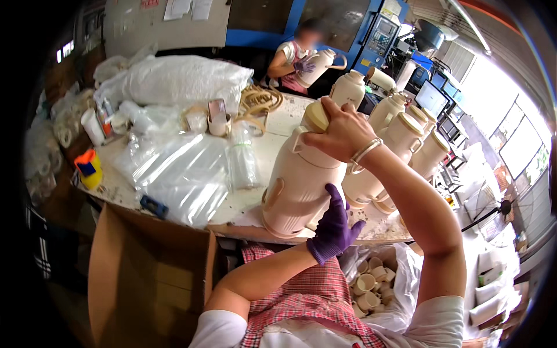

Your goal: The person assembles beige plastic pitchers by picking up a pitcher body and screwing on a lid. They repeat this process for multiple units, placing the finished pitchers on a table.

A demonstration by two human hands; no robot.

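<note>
A tall cream plastic vacuum jug (299, 182) stands tilted slightly at the table's front edge, with a handle on its left side. My bare right hand (343, 130), a bracelet on its wrist, is closed over the jug's yellowish lid (315, 118) from above. My left hand (335, 229), in a purple glove, rests against the lower right of the jug's body with its fingers apart. Right beside it stand several similar cream jugs (400, 136), some with lids on. Part of the held jug's neck is hidden by my right hand.
Clear plastic bags (185, 171), a cup holding a phone (219, 119) and a roll of straps (258, 101) lie on the table (278, 130). An open cardboard box (151, 278) is below left; a bag of cream cups (371, 284) is below right. Across the table a co-worker (293, 61) holds another jug.
</note>
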